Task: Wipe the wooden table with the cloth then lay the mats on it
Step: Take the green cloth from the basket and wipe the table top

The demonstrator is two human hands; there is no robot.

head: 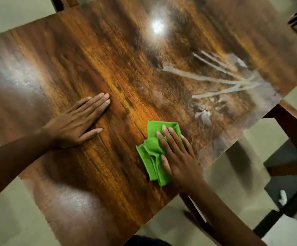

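Obscured: frame blurred; forearms cut off at the edges — a small white item (282, 199) at 4 o'clock on the floor could not be identified.
Wooden table (108, 71): glossy grain, a lamp glare at 12 o'clock, pale streaks at 2 o'clock.
Cloth (153, 153): green, crumpled, at 5 o'clock near the table's edge.
Right hand (178, 153): fingers straight, pressed flat on the cloth.
Left hand (76, 121): flat, fingers extended — rested on bare wood at 8 o'clock.
Room: pale floor (7, 219).
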